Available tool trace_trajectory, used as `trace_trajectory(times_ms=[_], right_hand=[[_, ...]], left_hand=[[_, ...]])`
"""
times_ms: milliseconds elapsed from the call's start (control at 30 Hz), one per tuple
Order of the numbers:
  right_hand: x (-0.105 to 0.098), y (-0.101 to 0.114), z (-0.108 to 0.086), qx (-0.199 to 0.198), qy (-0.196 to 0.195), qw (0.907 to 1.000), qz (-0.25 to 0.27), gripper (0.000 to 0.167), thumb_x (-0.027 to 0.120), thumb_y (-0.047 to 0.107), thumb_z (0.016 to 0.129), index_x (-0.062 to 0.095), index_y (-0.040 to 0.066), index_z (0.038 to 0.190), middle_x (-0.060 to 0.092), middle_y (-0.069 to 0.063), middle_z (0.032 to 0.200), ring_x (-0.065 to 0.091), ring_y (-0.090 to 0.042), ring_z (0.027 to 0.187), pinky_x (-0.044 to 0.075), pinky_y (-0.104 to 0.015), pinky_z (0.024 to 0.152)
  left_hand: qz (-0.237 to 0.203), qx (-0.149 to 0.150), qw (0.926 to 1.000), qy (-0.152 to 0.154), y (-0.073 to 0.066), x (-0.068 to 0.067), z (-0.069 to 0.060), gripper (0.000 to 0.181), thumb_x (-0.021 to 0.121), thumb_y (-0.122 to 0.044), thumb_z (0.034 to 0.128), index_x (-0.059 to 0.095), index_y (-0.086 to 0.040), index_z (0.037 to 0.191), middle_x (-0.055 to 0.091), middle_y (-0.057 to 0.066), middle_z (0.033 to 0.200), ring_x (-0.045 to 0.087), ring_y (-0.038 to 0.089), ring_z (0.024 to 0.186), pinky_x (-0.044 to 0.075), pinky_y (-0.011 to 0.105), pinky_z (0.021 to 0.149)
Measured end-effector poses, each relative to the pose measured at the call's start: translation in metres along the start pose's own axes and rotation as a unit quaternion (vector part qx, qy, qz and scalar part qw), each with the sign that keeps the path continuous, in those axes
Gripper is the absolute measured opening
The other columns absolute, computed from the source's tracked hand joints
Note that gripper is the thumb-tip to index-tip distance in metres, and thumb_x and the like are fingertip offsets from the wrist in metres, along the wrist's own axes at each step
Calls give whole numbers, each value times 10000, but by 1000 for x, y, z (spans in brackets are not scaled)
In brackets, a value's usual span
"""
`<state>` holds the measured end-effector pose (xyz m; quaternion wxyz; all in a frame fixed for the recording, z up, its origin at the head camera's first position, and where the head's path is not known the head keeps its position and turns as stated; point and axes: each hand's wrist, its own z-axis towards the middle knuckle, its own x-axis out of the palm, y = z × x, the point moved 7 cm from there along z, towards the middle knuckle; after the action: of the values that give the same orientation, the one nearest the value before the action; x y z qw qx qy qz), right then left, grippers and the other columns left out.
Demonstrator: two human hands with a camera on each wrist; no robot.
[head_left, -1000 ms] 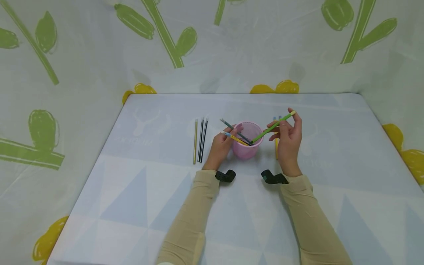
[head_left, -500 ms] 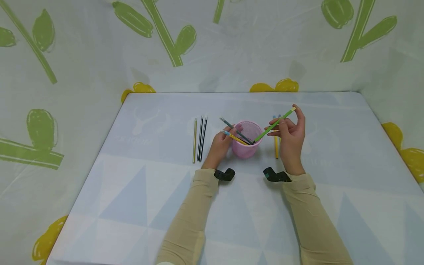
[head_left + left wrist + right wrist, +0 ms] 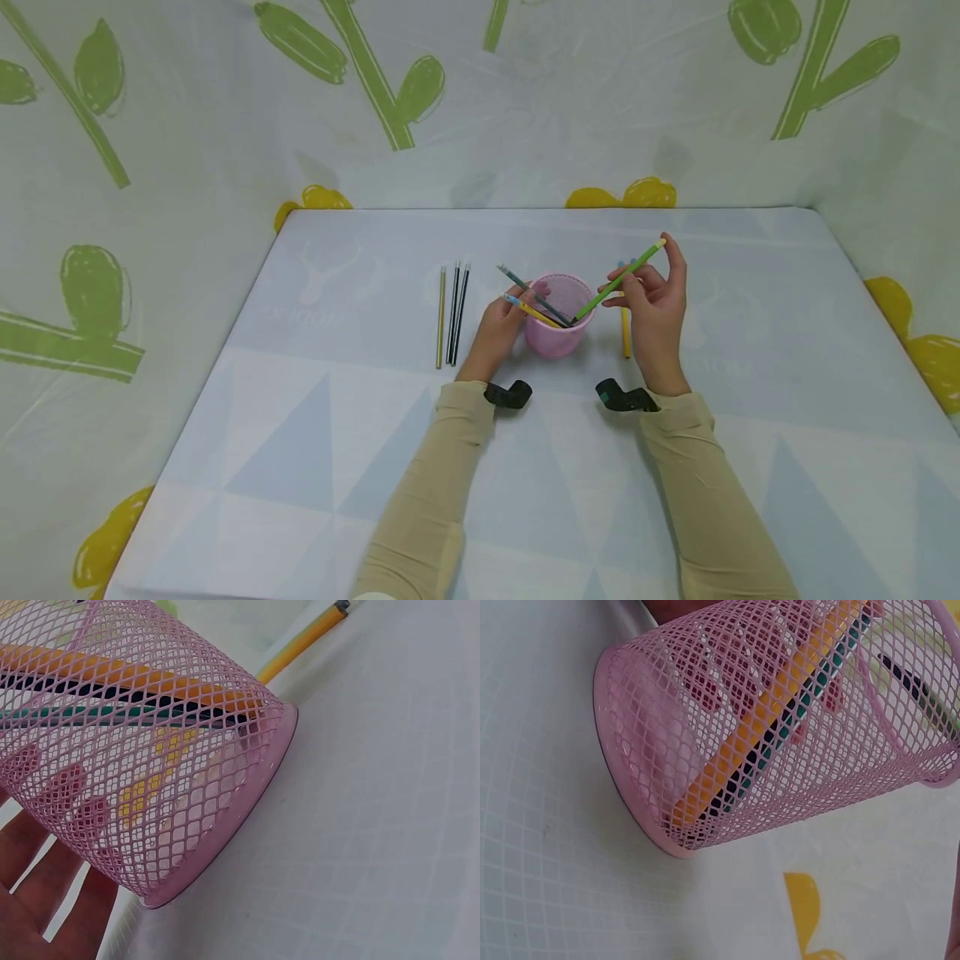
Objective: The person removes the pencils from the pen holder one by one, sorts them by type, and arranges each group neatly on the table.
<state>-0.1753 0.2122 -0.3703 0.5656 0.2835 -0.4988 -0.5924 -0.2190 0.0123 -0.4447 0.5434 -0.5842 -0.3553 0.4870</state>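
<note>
A pink mesh pencil cup (image 3: pixel 555 342) stands on the table, its side held by my left hand (image 3: pixel 495 333). Some fingers (image 3: pixel 82 907) of that hand show at the mesh in the left wrist view. Inside the cup lean a yellow pencil (image 3: pixel 534 313), a dark teal pencil (image 3: pixel 517 280) and a black one (image 3: pixel 161 703). My right hand (image 3: pixel 658 321) pinches a green pencil (image 3: pixel 618 280) near its pale upper end. That pencil slants down to the left, and its dark tip (image 3: pixel 892 666) is at the cup's mouth.
Left of the cup, a gold pencil (image 3: pixel 441 321) and two black pencils (image 3: pixel 457 321) lie roughly parallel on the table. A yellow pencil (image 3: pixel 626 333) with a blue end lies to the right, partly behind my right hand. A patterned curtain (image 3: pixel 540 100) rises beyond the table's back edge.
My right hand has shifted slightly to the right with the green pencil, whose tip stays over the cup's mouth. The left hand and the cup stay in place.
</note>
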Motion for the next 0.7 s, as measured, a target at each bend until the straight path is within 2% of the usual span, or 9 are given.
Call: trace_trajectory(times_ms=[167, 300, 533, 700], right_hand=[[0, -1, 0, -3, -3, 10000, -31, 596, 527, 61, 883, 254, 251, 1377, 573, -188, 929, 589, -283, 818, 518, -305, 631], [0, -5, 0, 72, -3, 10000, -46, 613, 559, 75, 869, 266, 261, 1374, 580, -185, 933, 597, -270, 804, 515, -293, 610], [2, -8, -1, 156, 19, 9997, -201, 611, 571, 94, 864, 277, 270, 1370, 594, -171, 924, 606, -254, 757, 509, -275, 585], [4, -4, -2, 141, 19, 9992, -374, 596, 560, 100, 872, 281, 274, 1370, 595, -165, 915, 607, -221, 717, 507, -268, 580]], left_hand=[[86, -97, 9999, -100, 1, -2, 0, 469, 407, -625, 831, 541, -347, 1184, 513, -128, 1208, 448, 66, 1120, 363, 338, 934], [-4, -126, 9999, -106, -3, -2, 0, 375, 451, -524, 869, 521, -343, 1190, 521, -130, 1198, 432, 62, 1133, 357, 347, 939], [-180, -35, 9998, -107, -28, -3, -11, 312, 466, -345, 921, 526, -219, 1200, 562, -63, 1173, 452, 94, 1124, 357, 349, 938], [-227, -11, 9996, -166, -11, -2, -3, 356, 474, -469, 880, 554, -264, 1160, 553, -97, 1167, 445, 80, 1127, 349, 354, 944]])
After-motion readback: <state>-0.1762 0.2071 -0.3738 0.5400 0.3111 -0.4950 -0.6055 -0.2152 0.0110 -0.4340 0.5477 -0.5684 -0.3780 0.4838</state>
